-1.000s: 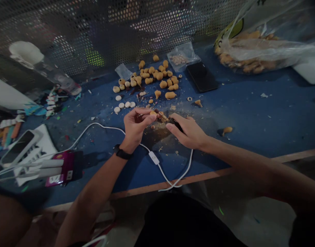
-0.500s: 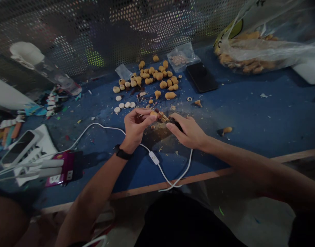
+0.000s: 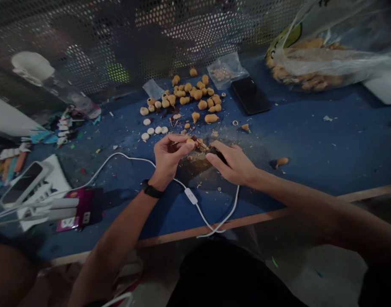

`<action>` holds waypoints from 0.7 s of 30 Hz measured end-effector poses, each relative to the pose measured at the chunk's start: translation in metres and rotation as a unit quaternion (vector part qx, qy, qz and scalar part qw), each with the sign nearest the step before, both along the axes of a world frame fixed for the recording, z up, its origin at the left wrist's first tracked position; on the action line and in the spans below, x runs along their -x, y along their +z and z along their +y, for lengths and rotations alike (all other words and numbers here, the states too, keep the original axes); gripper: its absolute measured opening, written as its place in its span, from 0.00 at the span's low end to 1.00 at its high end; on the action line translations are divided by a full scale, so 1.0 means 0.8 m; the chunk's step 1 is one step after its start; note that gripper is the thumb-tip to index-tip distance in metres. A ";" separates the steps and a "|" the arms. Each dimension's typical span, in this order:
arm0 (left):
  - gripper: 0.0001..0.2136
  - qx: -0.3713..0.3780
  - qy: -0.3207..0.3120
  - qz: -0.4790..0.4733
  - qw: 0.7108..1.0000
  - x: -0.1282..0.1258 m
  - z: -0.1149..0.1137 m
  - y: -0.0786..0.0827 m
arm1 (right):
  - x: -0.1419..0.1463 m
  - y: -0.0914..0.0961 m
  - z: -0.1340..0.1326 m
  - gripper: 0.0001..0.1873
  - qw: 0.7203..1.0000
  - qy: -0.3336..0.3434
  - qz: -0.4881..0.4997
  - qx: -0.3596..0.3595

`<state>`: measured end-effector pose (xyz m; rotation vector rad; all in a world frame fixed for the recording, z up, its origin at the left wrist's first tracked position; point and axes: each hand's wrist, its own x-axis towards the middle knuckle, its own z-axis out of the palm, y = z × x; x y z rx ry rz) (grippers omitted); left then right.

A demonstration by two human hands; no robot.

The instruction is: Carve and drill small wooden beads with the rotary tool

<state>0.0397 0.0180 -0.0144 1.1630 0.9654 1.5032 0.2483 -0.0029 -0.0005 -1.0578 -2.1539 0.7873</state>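
Note:
My left hand [image 3: 170,154] pinches a small tan gourd [image 3: 191,141] between thumb and fingers; part of it is hidden by them. Just to its right, my right hand [image 3: 235,161] is wrapped round a black-handled corded tool [image 3: 218,155]. Its brass-coloured tip points left and meets or nearly touches the gourd; exact contact is too small to tell. Pale crumbs lie on the blue table [image 3: 310,145] beneath both hands. Beyond them sits a pile of small gourds [image 3: 188,88], some cut open, beside several white discs [image 3: 151,131].
A white cable with an inline switch [image 3: 191,196] loops near the front edge. A black phone [image 3: 250,96] and a small plastic bag [image 3: 226,71] lie behind. At right is a large bag of gourds [image 3: 310,70]; at left, a power strip [image 3: 51,185] and a bottle [image 3: 77,100].
Both hands stay almost in place, with the tool's tip still at the gourd. Only a very slight shift at the fingertips shows.

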 end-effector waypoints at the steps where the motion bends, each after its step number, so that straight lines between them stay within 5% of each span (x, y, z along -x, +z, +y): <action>1: 0.18 -0.001 0.000 0.000 1.000 0.000 0.000 0.000 | 0.000 0.000 0.000 0.15 1.000 0.000 0.000 -0.001; 21: 0.17 -0.014 -0.009 -0.016 1.000 -0.001 0.001 0.001 | 0.000 0.001 0.001 0.15 1.000 -0.010 -0.004 -0.001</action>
